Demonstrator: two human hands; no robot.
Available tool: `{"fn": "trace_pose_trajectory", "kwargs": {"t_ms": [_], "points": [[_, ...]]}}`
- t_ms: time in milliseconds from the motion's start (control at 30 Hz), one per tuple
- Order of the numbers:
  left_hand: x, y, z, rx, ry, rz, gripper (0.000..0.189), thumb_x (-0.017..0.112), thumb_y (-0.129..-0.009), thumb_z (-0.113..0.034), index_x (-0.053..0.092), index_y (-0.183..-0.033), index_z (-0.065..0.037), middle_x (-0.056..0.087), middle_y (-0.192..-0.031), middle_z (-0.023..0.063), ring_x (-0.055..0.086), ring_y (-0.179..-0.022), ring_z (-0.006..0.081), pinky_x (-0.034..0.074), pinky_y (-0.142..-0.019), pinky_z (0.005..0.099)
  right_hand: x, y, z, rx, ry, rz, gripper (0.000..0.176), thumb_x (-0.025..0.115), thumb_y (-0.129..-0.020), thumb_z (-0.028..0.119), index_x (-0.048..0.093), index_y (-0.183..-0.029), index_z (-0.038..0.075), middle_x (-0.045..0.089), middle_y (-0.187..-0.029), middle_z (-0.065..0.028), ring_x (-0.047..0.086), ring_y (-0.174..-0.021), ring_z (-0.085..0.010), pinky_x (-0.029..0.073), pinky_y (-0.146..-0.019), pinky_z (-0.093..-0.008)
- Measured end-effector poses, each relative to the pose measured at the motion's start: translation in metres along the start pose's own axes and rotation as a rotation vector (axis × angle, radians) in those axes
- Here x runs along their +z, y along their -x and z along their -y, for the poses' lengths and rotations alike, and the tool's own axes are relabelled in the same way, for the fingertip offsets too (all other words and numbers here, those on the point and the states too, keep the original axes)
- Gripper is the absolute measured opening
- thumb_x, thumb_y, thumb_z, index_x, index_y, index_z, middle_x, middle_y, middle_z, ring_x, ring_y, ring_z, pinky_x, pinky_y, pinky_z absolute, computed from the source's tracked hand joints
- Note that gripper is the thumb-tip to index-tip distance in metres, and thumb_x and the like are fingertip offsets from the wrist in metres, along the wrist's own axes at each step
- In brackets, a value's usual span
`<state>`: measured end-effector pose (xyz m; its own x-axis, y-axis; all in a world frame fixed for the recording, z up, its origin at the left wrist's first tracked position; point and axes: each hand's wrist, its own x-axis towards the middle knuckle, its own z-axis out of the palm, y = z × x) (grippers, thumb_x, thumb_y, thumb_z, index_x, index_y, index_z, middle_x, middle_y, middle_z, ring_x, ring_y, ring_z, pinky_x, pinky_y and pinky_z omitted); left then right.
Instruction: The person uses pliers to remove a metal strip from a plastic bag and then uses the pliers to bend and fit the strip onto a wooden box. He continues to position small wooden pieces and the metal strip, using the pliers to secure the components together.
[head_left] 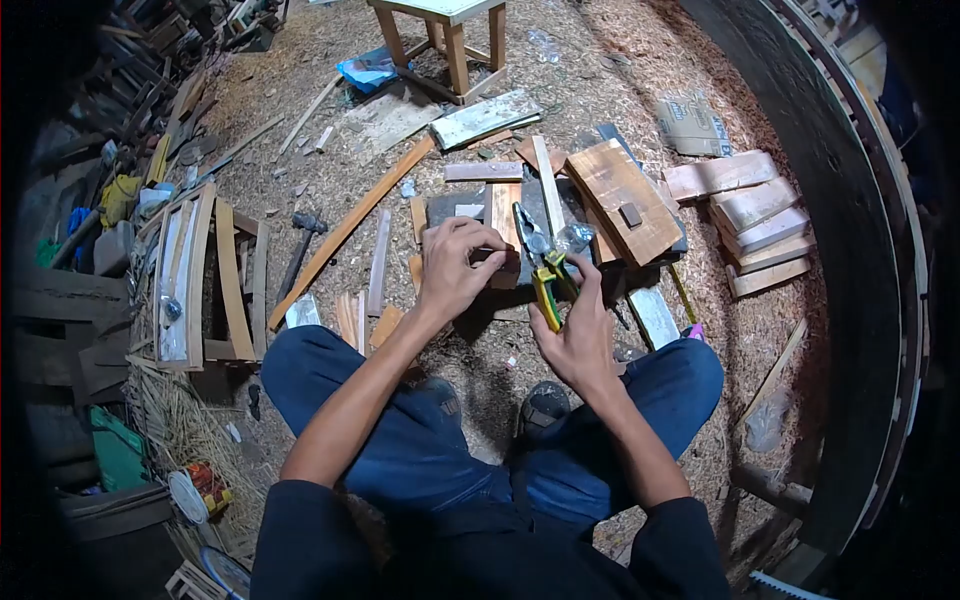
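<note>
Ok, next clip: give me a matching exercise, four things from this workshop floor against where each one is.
Things:
1. pliers
2. small wood piece
3. hammer
4. stool

Places:
A. standing far ahead on the sawdust
B. pinched by the fingers of the left hand
C. lying on the ground, off to the person's left
D. gripped by its yellow-green handles in the right hand

Pairs: 1-D, 2-B, 3-C, 4-A.
</note>
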<state>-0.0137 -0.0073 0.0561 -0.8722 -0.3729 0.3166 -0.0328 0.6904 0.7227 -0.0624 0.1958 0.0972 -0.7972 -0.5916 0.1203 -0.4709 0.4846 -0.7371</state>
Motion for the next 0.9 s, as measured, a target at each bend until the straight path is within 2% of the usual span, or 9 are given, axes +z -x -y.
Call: {"fn": "trace_pose_trajectory", "kwargs": {"t_ms": [33, 167, 367, 467, 700, 767, 900], "points": [[0.0, 0.001, 0.0, -0.018, 0.006, 0.005, 0.012, 0.08, -0.079, -0.019, 0.076, -0.088, -0.012, 0.074, -0.098, -0.0007, 0.059, -0.111, 0.0225, 0.032, -0.1, 0.0426, 0.003, 0.003, -0.002, -0.026, 0.003, -0.021, 0.069, 0.073, -0.084, 0.014, 0.035, -0.141, 0.005, 0.054, -0.121, -0.0278, 0.063, -0.096, -0.0477, 0.053, -0.078, -0.052], [0.001, 0.003, 0.001, -0.034, 0.037, 0.003, 0.011, 0.079, -0.078, -0.019, 0.075, -0.087, -0.013, 0.074, -0.1, -0.002, 0.057, -0.114, 0.0222, 0.03, -0.1, 0.0423, 0.006, 0.004, 0.001, -0.13, 0.055, -0.018, 0.065, 0.073, -0.088, 0.018, 0.037, -0.142, 0.009, 0.053, -0.117, -0.0251, 0.063, -0.092, -0.0464, 0.052, -0.074, -0.0526], [0.004, 0.005, -0.003, -0.057, 0.025, 0.014, 0.013, 0.078, -0.076, -0.018, 0.074, -0.086, -0.012, 0.073, -0.103, -0.0013, 0.055, -0.116, 0.022, 0.027, -0.102, 0.0428, 0.014, 0.003, 0.016, -0.117, 0.069, -0.006, 0.058, 0.069, -0.093, 0.022, 0.04, -0.143, 0.016, 0.052, -0.115, -0.0255, 0.064, -0.085, -0.0477, 0.053, -0.069, -0.0558], [0.007, 0.007, 0.0, -0.069, 0.058, -0.019, 0.012, 0.077, -0.077, -0.02, 0.074, -0.085, -0.012, 0.073, -0.102, -0.0002, 0.054, -0.116, 0.0225, 0.027, -0.102, 0.0423, 0.017, 0.002, 0.011, -0.029, 0.17, 0.095, 0.056, 0.067, -0.094, 0.024, 0.041, -0.142, 0.016, 0.052, -0.113, -0.0257, 0.064, -0.084, -0.0487, 0.053, -0.069, -0.0551], [0.008, 0.008, 0.001, -0.098, 0.056, 0.005, 0.011, 0.077, -0.076, -0.02, 0.074, -0.084, -0.012, 0.073, -0.101, -0.0003, 0.055, -0.115, 0.0228, 0.027, -0.103, 0.0423, 0.012, -0.001, 0.021, -0.11, 0.084, -0.006, 0.053, 0.067, -0.094, 0.024, 0.043, -0.14, 0.012, 0.053, -0.111, -0.0255, 0.064, -0.082, -0.0484, 0.053, -0.066, -0.0546], [0.009, 0.008, 0.002, -0.077, 0.03, -0.017, 0.011, 0.077, -0.076, -0.019, 0.074, -0.084, -0.012, 0.073, -0.101, -0.0004, 0.055, -0.114, 0.0227, 0.028, -0.102, 0.0422, 0.013, -0.001, 0.022, -0.009, 0.238, 0.142, 0.052, 0.067, -0.094, 0.024, 0.043, -0.139, 0.012, 0.054, -0.11, -0.0239, 0.064, -0.078, -0.0467, 0.053, -0.066, -0.0546], [0.011, 0.009, 0.001, -0.091, 0.074, -0.038, 0.011, 0.076, -0.076, -0.019, 0.073, -0.084, -0.012, 0.073, -0.1, -0.0004, 0.056, -0.115, 0.0228, 0.029, -0.102, 0.0422, 0.007, -0.007, 0.024, -0.075, 0.141, 0.072, 0.052, 0.066, -0.095, 0.024, 0.043, -0.14, 0.012, 0.054, -0.111, -0.0242, 0.064, -0.079, -0.0475, 0.053, -0.066, -0.0554]]}}
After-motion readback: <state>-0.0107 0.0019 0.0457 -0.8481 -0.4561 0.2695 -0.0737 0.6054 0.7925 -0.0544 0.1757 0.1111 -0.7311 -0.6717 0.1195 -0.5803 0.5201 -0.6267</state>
